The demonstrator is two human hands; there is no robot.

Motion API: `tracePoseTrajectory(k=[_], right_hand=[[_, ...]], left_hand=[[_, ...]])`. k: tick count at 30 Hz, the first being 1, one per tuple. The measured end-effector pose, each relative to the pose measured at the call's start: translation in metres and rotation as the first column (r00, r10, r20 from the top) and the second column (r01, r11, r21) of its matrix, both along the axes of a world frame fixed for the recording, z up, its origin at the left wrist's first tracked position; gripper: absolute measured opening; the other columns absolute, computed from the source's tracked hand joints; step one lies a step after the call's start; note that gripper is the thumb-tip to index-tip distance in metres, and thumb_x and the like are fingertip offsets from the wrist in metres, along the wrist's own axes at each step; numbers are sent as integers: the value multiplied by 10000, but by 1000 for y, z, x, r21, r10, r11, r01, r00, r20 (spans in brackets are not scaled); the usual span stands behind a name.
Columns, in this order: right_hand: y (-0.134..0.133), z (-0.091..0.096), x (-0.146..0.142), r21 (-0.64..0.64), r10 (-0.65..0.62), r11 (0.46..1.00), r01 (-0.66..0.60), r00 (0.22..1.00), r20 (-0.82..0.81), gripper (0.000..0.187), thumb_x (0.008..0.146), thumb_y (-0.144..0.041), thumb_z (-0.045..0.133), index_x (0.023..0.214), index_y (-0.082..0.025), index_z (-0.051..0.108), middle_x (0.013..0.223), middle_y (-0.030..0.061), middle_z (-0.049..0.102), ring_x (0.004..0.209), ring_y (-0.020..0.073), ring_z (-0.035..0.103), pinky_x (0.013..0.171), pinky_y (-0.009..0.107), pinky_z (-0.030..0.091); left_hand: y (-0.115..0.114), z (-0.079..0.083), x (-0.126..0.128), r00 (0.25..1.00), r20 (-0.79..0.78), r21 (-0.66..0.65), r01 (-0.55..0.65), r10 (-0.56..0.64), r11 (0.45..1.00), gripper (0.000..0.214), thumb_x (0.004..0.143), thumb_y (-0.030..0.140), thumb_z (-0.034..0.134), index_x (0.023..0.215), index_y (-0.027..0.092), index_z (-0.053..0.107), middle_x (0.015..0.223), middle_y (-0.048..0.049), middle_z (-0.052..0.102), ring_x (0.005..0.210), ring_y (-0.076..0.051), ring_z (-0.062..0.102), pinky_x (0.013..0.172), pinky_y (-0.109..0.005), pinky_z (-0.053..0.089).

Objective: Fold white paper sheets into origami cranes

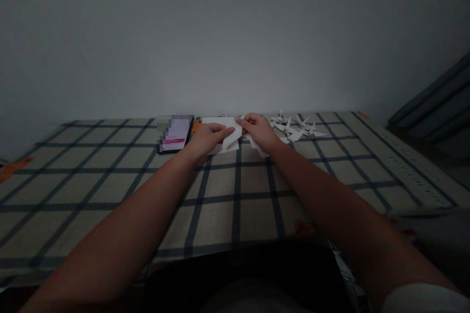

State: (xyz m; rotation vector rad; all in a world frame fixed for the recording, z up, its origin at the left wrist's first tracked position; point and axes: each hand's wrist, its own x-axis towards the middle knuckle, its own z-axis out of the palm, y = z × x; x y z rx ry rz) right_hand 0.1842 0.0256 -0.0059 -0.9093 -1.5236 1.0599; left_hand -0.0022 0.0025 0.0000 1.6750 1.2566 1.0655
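Note:
Between my two hands is a piece of white paper (232, 141), partly folded and held just above the table. My left hand (209, 138) pinches its left side, thumb on top. At its upper right, the thumb and fingers of my right hand (257, 129) are closed on the same paper. Flat white sheets (216, 120) lie behind and below my left hand. Another bit of white paper (262, 151) shows under my right hand, partly hidden by it. Several folded white paper cranes (290, 132) sit in a cluster to the right of my right hand.
A phone (175, 134) with a lit screen, partly pixelated, lies left of my left hand. The table wears a checked cloth (121, 176) with orange patches. A pale wall (235, 34) rises behind it. Dark folded fabric (440, 102) stands at the right.

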Motion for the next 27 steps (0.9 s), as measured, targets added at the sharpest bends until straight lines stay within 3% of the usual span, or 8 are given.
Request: tracePoseTrajectory(k=[5, 11, 20, 27], right_hand=[[-2, -4, -2, -61, 141, 988, -142, 990, -29, 368, 752, -518, 755, 749, -195, 579, 706, -16, 583, 644, 113, 542, 626, 255, 451], [1, -2, 0, -10, 49, 999, -49, 997, 60, 350, 781, -456, 744, 669, -192, 543, 620, -28, 563, 597, 103, 494, 571, 241, 388], [-4, 0, -3, -87, 136, 987, -138, 990, -34, 251, 816, -378, 718, 726, -194, 573, 695, -16, 593, 660, 111, 563, 672, 258, 482], [-3, -2, -3, -95, 96, 991, -94, 995, 14, 269, 801, -355, 751, 726, -193, 549, 677, -11, 614, 654, 117, 586, 633, 251, 483]], left_hand=[[-3, 7, 3, 995, 62, 27, -83, 82, 996, 442, 691, 579, 767, 589, 167, 643, 527, 17, 497, 494, -101, 383, 489, -253, 268], [-5, 5, 7, 969, 247, -90, 19, 4, 996, 462, 635, 620, 797, 688, 172, 694, 659, -45, 635, 590, -146, 530, 548, -259, 401], [-2, 5, 2, 987, 156, -104, -27, 43, 994, 360, 665, 483, 784, 592, 166, 631, 559, -6, 563, 485, -98, 443, 444, -224, 297], [-5, 6, 9, 941, 338, -162, 20, 36, 987, 336, 634, 392, 845, 603, 173, 593, 604, 21, 526, 567, -109, 523, 594, -266, 515]])
